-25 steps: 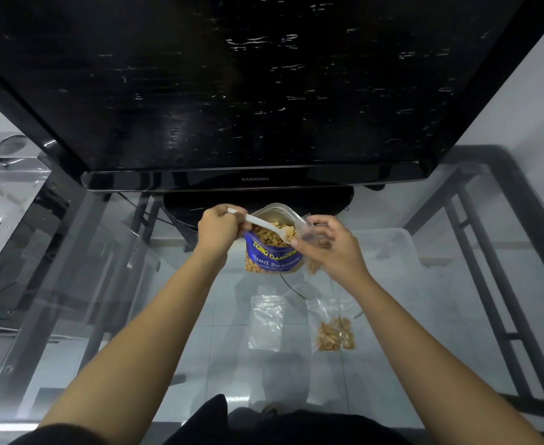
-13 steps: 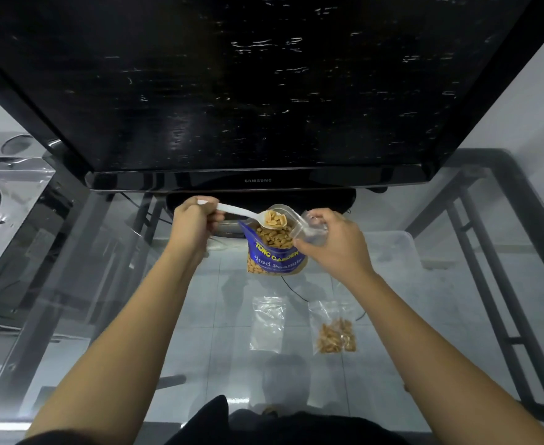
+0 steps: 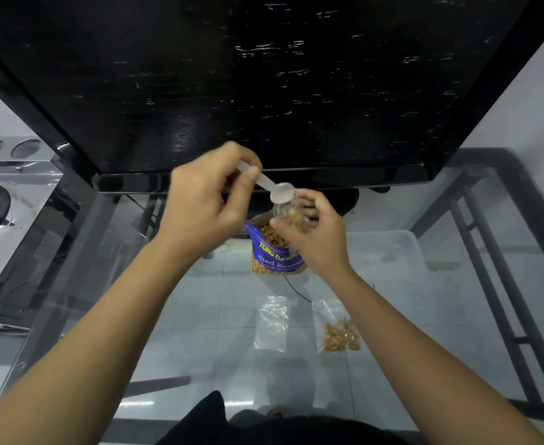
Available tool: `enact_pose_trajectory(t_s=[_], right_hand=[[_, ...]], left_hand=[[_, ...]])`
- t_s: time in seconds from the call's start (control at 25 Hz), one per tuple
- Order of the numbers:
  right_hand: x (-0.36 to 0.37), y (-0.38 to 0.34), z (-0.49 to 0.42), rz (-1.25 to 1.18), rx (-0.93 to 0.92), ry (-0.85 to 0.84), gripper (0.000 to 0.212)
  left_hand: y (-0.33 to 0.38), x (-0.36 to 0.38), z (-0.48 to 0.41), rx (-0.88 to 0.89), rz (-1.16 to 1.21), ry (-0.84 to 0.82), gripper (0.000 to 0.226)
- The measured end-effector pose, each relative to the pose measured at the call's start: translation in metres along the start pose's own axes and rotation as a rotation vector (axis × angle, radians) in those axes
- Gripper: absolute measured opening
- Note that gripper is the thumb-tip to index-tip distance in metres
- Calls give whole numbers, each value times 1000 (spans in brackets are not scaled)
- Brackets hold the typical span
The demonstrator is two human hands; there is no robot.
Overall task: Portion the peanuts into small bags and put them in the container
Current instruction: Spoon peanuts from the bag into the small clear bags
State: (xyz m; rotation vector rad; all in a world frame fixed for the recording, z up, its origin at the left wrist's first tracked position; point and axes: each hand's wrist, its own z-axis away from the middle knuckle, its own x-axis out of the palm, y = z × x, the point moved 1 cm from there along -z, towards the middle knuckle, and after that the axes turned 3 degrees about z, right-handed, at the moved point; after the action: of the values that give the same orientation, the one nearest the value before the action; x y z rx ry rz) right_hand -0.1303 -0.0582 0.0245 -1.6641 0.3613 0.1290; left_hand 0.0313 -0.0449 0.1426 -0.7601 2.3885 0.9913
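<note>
**Centre of the frame crowded; open glass found at the lower left and lower middle**

The upper half is closed off by a black television (image 3: 264, 75), its lower edge just behind both hands. The centre is filled by the left hand (image 3: 203, 203) with a spoon (image 3: 273, 187), the right hand (image 3: 318, 239) with a held small bag (image 3: 291, 216), and the upright peanut pouch (image 3: 277, 258), all packed close together. Bare glass table (image 3: 193, 332) is seen at the lower left and between the forearms, interrupted only by an empty small bag (image 3: 271, 322) and a filled small bag (image 3: 339, 329) lying side by side, apart. At centre right, passage is narrowed by a translucent container (image 3: 389, 248) near the right wrist.
</note>
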Motion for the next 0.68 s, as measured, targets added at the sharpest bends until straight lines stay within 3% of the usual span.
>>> enact_pose_trajectory(t_s=[0.12, 0.2, 0.32, 0.4, 0.44, 0.52, 0.56, 0.6, 0.68], right_hand=[[-8, 3, 3, -38, 25, 33, 52], [-15, 8, 9, -10, -8, 71, 46], [-27, 14, 19, -15, -39, 105, 38], [-36, 18, 26, -39, -4, 119, 35], [-40, 19, 29, -41, 6, 122, 34], [-46, 24, 36, -44, 18, 123, 32], [-48, 27, 39, -42, 31, 125, 32], [-48, 30, 43, -40, 54, 128, 32], [-46, 41, 54, -25, 146, 131, 32]], left_hand=[[-39, 6, -5, -415, 284, 239, 15], [-69, 29, 11, -674, 383, 149, 20], [-91, 70, 50, -874, 260, -88, 11], [-84, 80, 66, -921, 176, -102, 37], [-77, 80, 70, -903, 139, -27, 53], [-60, 80, 81, -736, 107, 146, 52], [-50, 85, 91, -648, 144, 127, 43], [-40, 92, 103, -599, 230, 24, 38], [-18, 111, 127, -719, 492, -326, 38]])
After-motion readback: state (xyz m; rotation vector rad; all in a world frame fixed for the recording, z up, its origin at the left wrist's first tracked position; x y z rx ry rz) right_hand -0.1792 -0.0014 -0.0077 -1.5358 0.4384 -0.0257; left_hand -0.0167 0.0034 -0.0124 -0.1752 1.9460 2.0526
